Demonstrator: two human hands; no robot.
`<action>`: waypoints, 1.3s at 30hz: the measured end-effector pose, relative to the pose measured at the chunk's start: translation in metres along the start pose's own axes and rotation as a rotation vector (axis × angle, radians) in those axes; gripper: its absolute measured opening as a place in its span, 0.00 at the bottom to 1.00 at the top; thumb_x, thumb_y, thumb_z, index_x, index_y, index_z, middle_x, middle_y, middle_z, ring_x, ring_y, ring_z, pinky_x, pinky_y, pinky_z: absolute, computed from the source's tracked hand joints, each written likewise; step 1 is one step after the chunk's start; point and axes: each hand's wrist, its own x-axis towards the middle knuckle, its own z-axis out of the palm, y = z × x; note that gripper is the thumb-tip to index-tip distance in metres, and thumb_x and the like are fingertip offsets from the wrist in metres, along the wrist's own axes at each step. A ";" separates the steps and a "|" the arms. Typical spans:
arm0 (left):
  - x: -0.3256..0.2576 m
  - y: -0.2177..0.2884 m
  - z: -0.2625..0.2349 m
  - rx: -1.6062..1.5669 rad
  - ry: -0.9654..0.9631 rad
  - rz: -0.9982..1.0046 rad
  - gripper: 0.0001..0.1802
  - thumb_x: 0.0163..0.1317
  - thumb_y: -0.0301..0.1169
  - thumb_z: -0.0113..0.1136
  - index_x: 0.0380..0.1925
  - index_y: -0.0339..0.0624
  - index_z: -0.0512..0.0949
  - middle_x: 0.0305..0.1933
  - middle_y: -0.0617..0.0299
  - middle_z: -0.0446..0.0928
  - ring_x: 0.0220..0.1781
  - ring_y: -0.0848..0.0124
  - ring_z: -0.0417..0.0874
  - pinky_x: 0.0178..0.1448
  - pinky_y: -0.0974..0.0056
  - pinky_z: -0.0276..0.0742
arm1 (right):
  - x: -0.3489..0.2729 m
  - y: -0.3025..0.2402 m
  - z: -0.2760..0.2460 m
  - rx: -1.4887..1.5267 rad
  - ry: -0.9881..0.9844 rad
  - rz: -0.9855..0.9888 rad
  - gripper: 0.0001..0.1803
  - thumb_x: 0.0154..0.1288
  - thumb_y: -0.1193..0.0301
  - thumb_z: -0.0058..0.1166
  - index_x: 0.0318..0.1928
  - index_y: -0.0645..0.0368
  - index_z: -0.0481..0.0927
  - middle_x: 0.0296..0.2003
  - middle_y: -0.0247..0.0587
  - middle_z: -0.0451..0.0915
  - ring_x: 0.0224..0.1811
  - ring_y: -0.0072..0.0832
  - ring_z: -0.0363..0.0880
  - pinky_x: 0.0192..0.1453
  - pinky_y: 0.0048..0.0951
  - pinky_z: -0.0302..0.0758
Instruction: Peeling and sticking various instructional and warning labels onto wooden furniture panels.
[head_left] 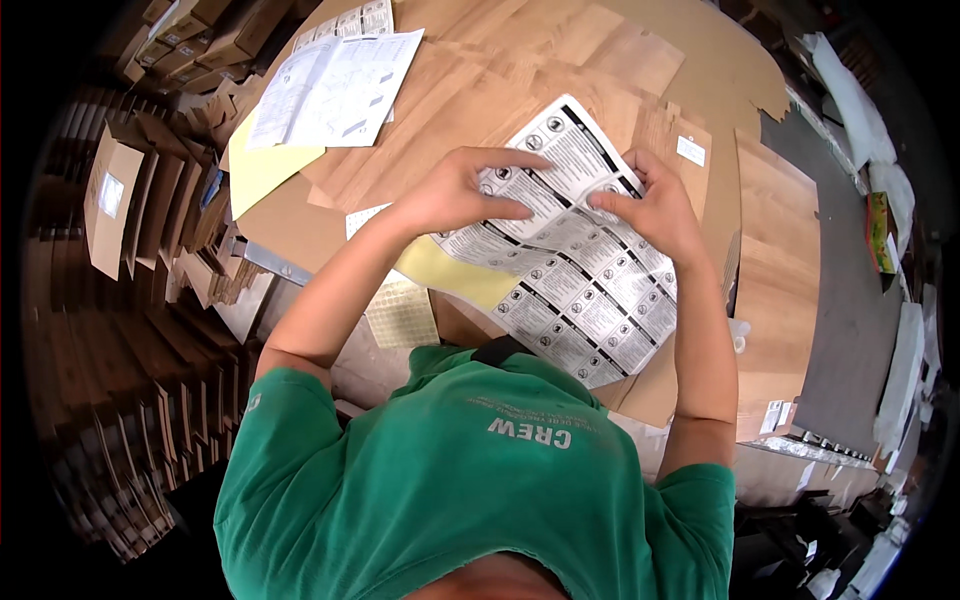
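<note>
A large label sheet [585,310], printed in black and white with repeated warning blocks, is bent between my hands. Its upper part folds up, and its lower part hangs over the table's near edge. The thumb and index finger of my left hand [462,190] curve over the sheet's left side; its other fingers are hidden. My right hand [660,205] pinches the right edge, thumb on the printed face and fingers behind. Yellow paper [460,272] shows beside the sheet's left edge. Wood-grain panels [450,110] lie under and beyond the sheet.
Instruction papers [340,90] and a yellow sheet [262,170] lie at the far left. A sheet of round stickers [402,315] is by the near edge. Another wood-grain panel [775,290] stands to the right. Cardboard pieces [150,200] crowd the left side.
</note>
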 end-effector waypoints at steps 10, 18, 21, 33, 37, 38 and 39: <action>-0.011 -0.014 0.022 -0.108 0.091 -0.016 0.16 0.54 0.21 0.63 0.44 0.37 0.80 0.45 0.57 0.81 0.45 0.73 0.81 0.50 0.70 0.76 | -0.006 -0.002 -0.006 0.078 -0.080 0.057 0.25 0.39 0.73 0.71 0.40 0.66 0.75 0.31 0.42 0.80 0.34 0.26 0.78 0.40 0.26 0.74; -0.029 -0.014 0.025 0.336 0.060 0.150 0.18 0.50 0.19 0.63 0.44 0.41 0.81 0.42 0.55 0.82 0.43 0.68 0.83 0.48 0.68 0.77 | 0.025 -0.016 -0.007 -0.224 -0.253 0.016 0.18 0.41 0.78 0.66 0.37 0.70 0.80 0.31 0.44 0.83 0.32 0.26 0.80 0.41 0.25 0.75; -0.027 -0.007 0.016 0.094 0.033 0.171 0.23 0.48 0.22 0.67 0.48 0.44 0.79 0.52 0.56 0.78 0.51 0.68 0.79 0.54 0.65 0.74 | 0.024 -0.025 -0.007 -0.167 -0.276 0.075 0.21 0.42 0.72 0.66 0.40 0.64 0.82 0.34 0.48 0.83 0.36 0.33 0.82 0.43 0.28 0.75; -0.012 0.001 0.033 0.239 0.050 0.087 0.22 0.46 0.19 0.66 0.46 0.42 0.80 0.44 0.56 0.82 0.44 0.71 0.81 0.51 0.67 0.76 | 0.017 -0.022 0.000 -0.110 -0.506 0.055 0.22 0.40 0.70 0.69 0.38 0.65 0.81 0.31 0.46 0.83 0.34 0.29 0.81 0.41 0.26 0.74; -0.012 0.009 0.025 0.151 0.055 0.138 0.26 0.44 0.20 0.66 0.49 0.42 0.78 0.49 0.57 0.80 0.49 0.68 0.80 0.54 0.66 0.75 | 0.005 -0.013 -0.003 -0.047 -0.327 -0.054 0.19 0.45 0.69 0.67 0.38 0.66 0.81 0.30 0.42 0.82 0.33 0.27 0.79 0.40 0.27 0.73; -0.010 0.010 0.020 0.093 0.031 0.156 0.27 0.43 0.20 0.67 0.49 0.43 0.78 0.51 0.56 0.79 0.51 0.66 0.79 0.55 0.66 0.74 | 0.001 -0.013 -0.004 -0.003 -0.238 -0.074 0.17 0.50 0.68 0.65 0.38 0.66 0.81 0.30 0.41 0.81 0.33 0.25 0.78 0.40 0.27 0.73; -0.009 0.011 0.014 0.057 -0.004 0.086 0.27 0.43 0.21 0.68 0.49 0.42 0.78 0.51 0.56 0.79 0.53 0.67 0.78 0.59 0.66 0.72 | -0.001 -0.014 -0.004 0.000 -0.245 -0.080 0.17 0.50 0.68 0.65 0.38 0.66 0.81 0.30 0.41 0.81 0.33 0.25 0.78 0.40 0.27 0.73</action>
